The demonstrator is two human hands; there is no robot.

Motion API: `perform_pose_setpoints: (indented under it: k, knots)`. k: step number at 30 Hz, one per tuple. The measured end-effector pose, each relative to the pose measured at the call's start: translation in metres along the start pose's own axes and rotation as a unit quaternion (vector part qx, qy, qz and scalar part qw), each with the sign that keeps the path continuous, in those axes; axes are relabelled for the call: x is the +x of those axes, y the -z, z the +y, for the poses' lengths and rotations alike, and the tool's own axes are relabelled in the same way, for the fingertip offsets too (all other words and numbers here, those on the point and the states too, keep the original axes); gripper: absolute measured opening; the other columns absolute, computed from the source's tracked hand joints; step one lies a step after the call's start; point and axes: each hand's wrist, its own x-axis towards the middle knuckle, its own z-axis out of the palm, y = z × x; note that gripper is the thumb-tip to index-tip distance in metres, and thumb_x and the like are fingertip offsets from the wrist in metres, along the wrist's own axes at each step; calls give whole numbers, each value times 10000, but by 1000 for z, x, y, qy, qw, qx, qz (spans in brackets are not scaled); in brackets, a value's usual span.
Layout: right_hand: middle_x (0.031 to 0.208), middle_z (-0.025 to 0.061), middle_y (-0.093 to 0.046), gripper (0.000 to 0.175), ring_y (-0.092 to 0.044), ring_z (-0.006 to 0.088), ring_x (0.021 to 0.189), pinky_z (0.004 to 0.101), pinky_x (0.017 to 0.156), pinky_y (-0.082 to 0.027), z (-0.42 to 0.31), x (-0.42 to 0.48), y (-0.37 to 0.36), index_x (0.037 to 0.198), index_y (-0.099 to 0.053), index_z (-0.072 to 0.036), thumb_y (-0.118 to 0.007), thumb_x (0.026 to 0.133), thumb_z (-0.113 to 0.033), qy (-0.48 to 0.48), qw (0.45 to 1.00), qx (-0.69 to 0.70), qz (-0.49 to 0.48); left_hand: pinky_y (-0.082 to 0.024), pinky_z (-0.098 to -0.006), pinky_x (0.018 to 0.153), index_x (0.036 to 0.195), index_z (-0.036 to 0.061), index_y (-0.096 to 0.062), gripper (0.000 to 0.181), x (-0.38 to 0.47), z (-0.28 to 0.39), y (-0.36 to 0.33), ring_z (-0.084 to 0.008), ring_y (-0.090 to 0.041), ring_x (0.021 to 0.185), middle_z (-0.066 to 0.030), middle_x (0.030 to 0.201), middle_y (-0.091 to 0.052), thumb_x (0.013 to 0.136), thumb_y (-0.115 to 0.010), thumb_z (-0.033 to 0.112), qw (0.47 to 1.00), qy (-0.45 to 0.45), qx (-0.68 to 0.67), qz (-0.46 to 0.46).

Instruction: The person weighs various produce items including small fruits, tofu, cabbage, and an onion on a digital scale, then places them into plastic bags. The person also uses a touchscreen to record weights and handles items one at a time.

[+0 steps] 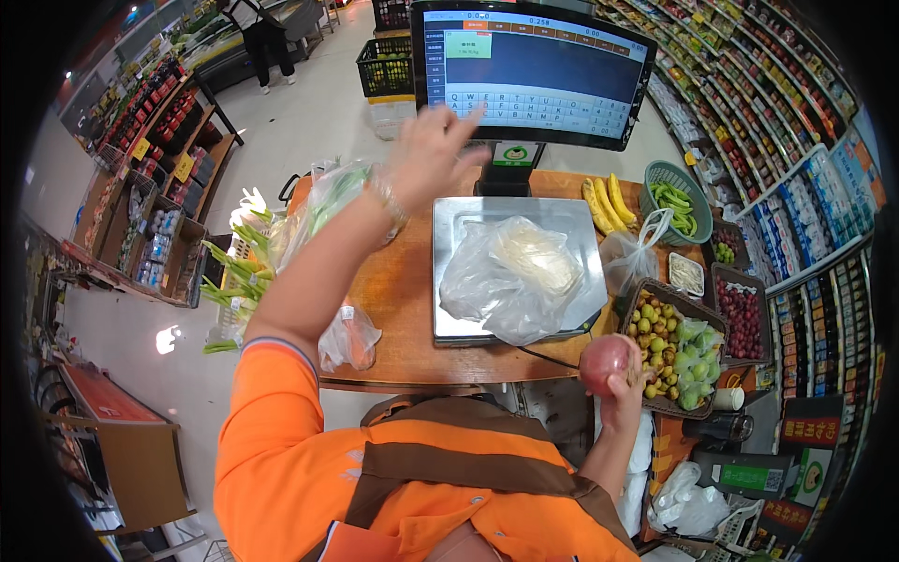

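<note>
My left hand (pixel 432 154) is raised in front of the lower left of the scale's touchscreen (pixel 537 67), holding nothing, its fingers apart over the on-screen keyboard. Whether a finger touches the glass cannot be told. In my right hand (pixel 621 386), near the table's front right corner, is a round dark red fruit or vegetable (pixel 605 364). On the scale's steel plate (pixel 449 323) lies a clear plastic bag (pixel 484 295) with pale, flat contents. Left of the scale, a bag with an orange item (pixel 351 338) lies on the wooden table (pixel 393 281).
Bagged green vegetables (pixel 337 190) and leafy stalks (pixel 246 281) stand at the left. On the right are bananas (pixel 605 204), a basket of green peppers (pixel 678 200), a tied bag (pixel 630 256) and a fruit basket (pixel 674 348). A person (pixel 260 38) stands far off, upper left.
</note>
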Motion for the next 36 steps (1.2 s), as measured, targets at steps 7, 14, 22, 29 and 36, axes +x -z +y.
perform_pose_setpoints:
  k: [7,14,22,29,36]
  knots:
    - [1308,99,-528,919,-547,247,1214,391,1039,-462,15,-26,0,1379,-486,-40,-868,597,-334,-11,999,48,-7,-424,-358,693,1532,190,-462,656,82,-28,-11,-217,-566,756,-74,868,-579,978,-589,517,956,63,287,6]
    - [1310,102,-538,908,-549,248,1212,392,1039,-459,19,-43,20,1393,-485,-44,-868,621,-329,-6,999,33,30,-420,-390,686,1301,60,-615,411,-30,13,-15,-262,-565,716,-67,822,-578,917,-704,177,991,20,-62,118]
    - [1275,100,-559,884,-574,239,1173,373,1019,-474,16,-37,25,1402,-474,-38,-843,637,-283,-23,999,29,31,-480,-348,590,1049,19,-677,196,-220,104,-10,-243,-600,648,-91,765,-610,867,-741,54,956,159,-248,5]
    - [1262,98,-569,907,-581,225,1167,361,1018,-471,7,-32,9,1403,-473,-35,-852,613,-268,-20,999,5,-40,-480,-319,598,950,24,-666,185,-240,150,-20,-229,-626,686,-91,740,-608,828,-803,42,962,133,-238,12]
    - [1274,66,-578,874,-572,167,1176,328,1020,-463,18,-44,-9,1406,-464,-37,-877,650,-182,-71,981,24,-179,-427,-376,417,1192,68,-620,554,-191,146,-41,-238,-541,409,1,504,-535,805,-828,408,983,160,-76,-46]
